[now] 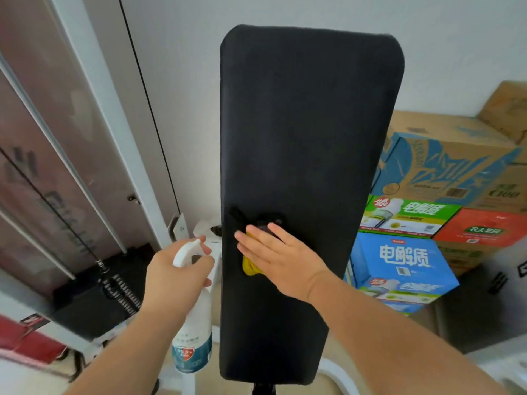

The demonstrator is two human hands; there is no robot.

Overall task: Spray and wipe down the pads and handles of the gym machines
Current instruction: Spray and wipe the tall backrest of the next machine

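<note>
- A long black pad [308, 138] with rounded corners is held upright at centre; the surface is matte, with darker patches just above the cloth.
- A yellow cloth [250, 266] is pressed against the pad's lower left part by the right hand [281, 259], fingers straight and spread.
- A white, blue-labelled spray bottle [194, 323] is gripped at the neck by the left hand [176, 277], just left of the pad.
- Cardboard boxes [445, 166] are stacked at right.

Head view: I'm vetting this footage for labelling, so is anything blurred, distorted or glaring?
Head view: the wide lens slants the door frame at left; the pad is evenly lit, without glare; the bottle label is soft, while print on the blue box reads sharply; the far-left panel is blurred.
</note>
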